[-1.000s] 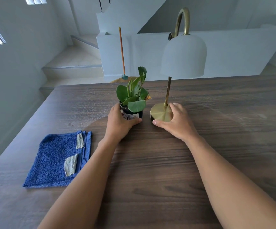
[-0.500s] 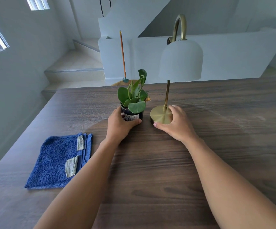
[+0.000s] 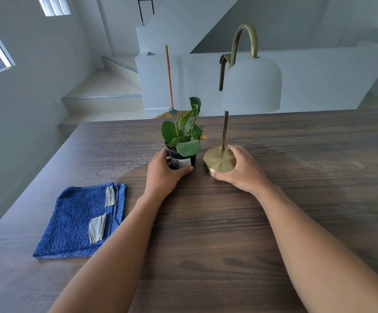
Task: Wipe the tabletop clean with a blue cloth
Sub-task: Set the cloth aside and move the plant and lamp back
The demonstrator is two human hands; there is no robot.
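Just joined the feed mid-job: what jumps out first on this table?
Mid-table, the left hand wraps a small potted plant while the right hand grips the brass base of a white-shaded lamp beside it. The folded blue cloth lies untouched at the table's left, apart from both hands.

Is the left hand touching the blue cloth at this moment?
Apart. The head view shows the left hand wrapped around the plant pot, while the blue cloth lies flat on the tabletop off to the side, bare wood between them.
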